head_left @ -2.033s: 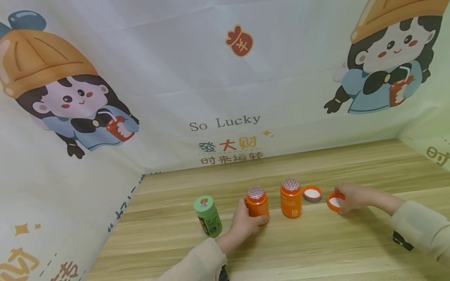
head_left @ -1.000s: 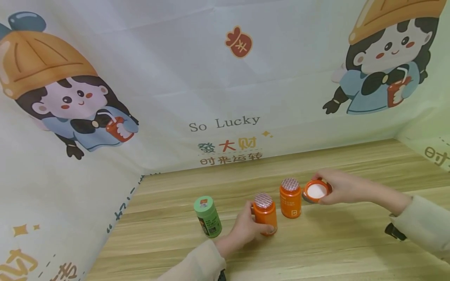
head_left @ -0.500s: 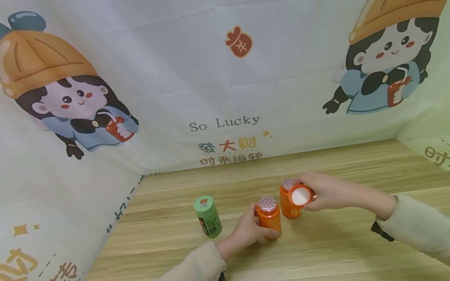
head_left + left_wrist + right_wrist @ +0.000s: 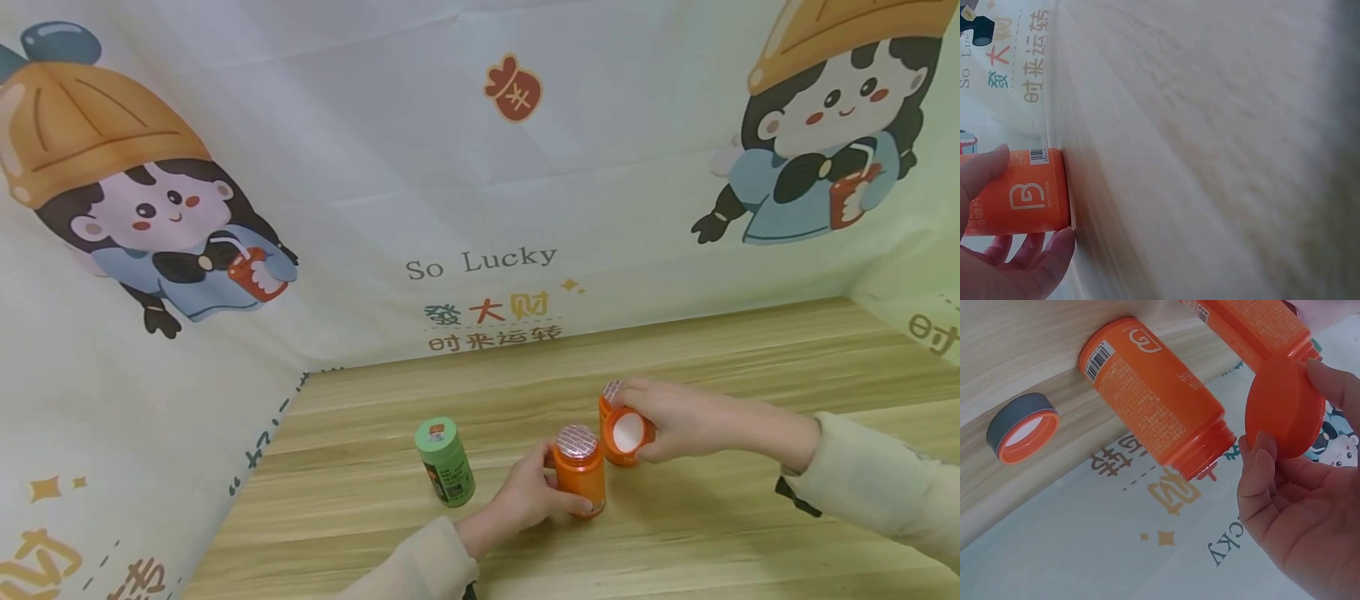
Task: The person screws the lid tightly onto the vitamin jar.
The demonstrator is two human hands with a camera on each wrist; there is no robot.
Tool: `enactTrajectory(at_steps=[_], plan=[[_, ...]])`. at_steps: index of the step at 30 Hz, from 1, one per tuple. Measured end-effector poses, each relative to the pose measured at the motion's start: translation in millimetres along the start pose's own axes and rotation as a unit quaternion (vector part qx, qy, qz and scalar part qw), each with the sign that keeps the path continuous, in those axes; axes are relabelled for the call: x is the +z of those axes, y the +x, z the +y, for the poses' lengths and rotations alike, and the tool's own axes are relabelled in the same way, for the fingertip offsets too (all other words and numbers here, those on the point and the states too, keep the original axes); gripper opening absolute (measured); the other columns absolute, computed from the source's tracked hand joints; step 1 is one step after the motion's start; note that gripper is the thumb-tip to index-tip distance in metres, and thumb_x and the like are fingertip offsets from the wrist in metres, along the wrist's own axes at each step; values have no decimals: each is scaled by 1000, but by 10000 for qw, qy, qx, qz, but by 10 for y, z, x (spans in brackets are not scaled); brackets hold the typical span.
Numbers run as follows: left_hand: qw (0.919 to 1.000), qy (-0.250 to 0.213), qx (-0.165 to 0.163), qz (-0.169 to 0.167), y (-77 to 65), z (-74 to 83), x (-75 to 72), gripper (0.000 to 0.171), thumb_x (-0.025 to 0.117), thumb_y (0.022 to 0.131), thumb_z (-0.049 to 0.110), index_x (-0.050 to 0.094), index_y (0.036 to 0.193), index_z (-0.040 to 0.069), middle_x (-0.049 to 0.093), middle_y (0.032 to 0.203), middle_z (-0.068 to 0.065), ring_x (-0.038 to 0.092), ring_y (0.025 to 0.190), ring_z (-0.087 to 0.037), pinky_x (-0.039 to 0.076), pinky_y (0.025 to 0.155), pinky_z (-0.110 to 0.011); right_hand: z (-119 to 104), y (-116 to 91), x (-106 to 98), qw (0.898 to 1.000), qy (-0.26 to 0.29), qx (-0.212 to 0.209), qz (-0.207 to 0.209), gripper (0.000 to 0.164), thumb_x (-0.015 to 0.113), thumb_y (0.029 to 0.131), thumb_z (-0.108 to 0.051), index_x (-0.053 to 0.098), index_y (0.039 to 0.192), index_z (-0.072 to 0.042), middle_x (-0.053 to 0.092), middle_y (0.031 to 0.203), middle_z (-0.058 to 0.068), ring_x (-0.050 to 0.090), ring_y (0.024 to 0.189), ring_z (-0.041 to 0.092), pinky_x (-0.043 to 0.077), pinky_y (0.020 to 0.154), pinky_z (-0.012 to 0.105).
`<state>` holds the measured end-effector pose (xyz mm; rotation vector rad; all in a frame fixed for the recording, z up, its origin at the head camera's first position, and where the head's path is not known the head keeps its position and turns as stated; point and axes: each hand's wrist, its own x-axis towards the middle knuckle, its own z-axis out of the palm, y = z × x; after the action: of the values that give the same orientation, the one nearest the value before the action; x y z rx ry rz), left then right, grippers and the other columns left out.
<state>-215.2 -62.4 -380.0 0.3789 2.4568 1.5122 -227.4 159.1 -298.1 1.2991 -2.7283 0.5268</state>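
Note:
My left hand (image 4: pixel 525 493) grips an orange bottle (image 4: pixel 583 482) round its lower body; the bottle stands upright on the table, its mouth covered by a patterned foil seal. My right hand (image 4: pixel 678 417) pinches an orange lid (image 4: pixel 628 432) by its rim, tilted so the white inside shows in the head view. The lid hovers in front of a second orange bottle (image 4: pixel 1154 394), also uncapped and partly hidden there by lid and hand. In the right wrist view, the lid is near the held bottle's neck but touching cannot be made out.
A green bottle (image 4: pixel 446 465) with a green cap stands left of the left hand. A grey lid with an orange inner rim (image 4: pixel 1022 428) lies on the wooden table (image 4: pixel 360 417) beside the second orange bottle. Printed cloth (image 4: pixel 360 208) hangs behind and along the sides.
The right hand has picked up the orange lid from the table and carried it left, past the grey lid. The left hand has shifted its bottle right and nearer the person.

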Motion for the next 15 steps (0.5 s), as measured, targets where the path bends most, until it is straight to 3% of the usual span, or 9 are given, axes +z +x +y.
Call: enactTrajectory(at_steps=[15], plan=[[9998,-176,48,-86,-4,-5,6,56,79,66,-1,49,113,0,58,102,-8,62,87,-21,51,78,-32,-44,85,-23,9985,-328,-373,-239,44,70,75,-16,57,111,3,56,102,5,56,84,15,50,73,28]])
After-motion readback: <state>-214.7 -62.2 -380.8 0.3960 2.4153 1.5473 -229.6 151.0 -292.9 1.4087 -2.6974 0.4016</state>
